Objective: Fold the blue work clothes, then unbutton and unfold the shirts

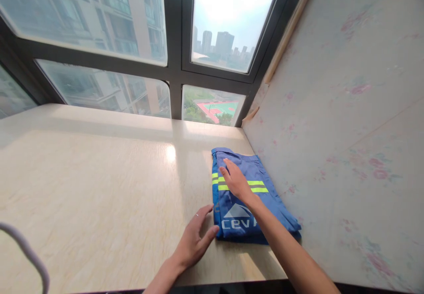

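A folded blue work garment [245, 214] lies flat on the pale sill by the right wall. It has yellow-green and grey reflective stripes and white lettering, partly covered by my forearm. My right hand [234, 180] rests on top of the garment near the stripes, fingers stretched toward the window. At the garment's lower left edge is my left hand [196, 240], thumb and fingers apart, with a ring on one finger. Its fingertips are at or very near the cloth; I cannot tell whether they touch it.
The marbled sill [99, 188] stretches away to the left. Dark window frames [175, 64] stand along its back. A flower-patterned wall [357, 130] closes off the right side. A grey cord or tube [28, 252] curves in at the lower left.
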The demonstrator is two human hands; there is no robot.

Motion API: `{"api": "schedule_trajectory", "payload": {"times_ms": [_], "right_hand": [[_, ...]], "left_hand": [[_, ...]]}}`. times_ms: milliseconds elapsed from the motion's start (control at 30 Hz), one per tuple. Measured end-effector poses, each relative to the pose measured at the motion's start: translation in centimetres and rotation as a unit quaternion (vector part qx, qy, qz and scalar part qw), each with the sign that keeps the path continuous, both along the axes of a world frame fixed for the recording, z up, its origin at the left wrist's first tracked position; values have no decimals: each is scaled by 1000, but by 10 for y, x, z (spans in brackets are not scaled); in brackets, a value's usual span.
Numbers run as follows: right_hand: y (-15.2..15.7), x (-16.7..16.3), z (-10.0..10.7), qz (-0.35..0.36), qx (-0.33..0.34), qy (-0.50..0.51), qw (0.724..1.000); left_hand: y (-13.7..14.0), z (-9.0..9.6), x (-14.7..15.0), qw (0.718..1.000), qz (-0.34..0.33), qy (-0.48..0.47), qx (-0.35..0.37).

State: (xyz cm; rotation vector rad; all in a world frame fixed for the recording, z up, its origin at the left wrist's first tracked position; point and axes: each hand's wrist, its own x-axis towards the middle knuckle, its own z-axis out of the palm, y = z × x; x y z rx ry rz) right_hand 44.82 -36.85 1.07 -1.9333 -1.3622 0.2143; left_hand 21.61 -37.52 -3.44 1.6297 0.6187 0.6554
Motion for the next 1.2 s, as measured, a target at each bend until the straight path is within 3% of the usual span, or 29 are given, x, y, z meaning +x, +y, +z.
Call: {"api": "schedule_trajectory", "payload": {"times_ms": [100, 200, 300, 400, 533, 800, 1200], "right_hand": [[-15, -78, 7, 93, 37, 131, 986], [-15, -137, 2, 173, 53, 230, 956], [-2, -167, -18, 124, 123, 290, 941], [12, -176, -43, 36, 166, 307, 936], [16, -175, -60, -5, 135, 291, 947], [6, -180, -59, 19, 136, 259, 956], [3, -181, -59, 18, 148, 259, 954]], "left_hand": [[24, 4, -8, 993, 56, -32, -99], [50, 2, -17, 978, 147, -50, -141], [66, 1, -23, 970, 163, -87, -159], [67, 3, -24, 974, 130, -99, -159], [59, 7, -25, 984, 137, -56, -101], [57, -4, -33, 991, 126, 20, 30], [56, -6, -32, 991, 115, 38, 53]]}}
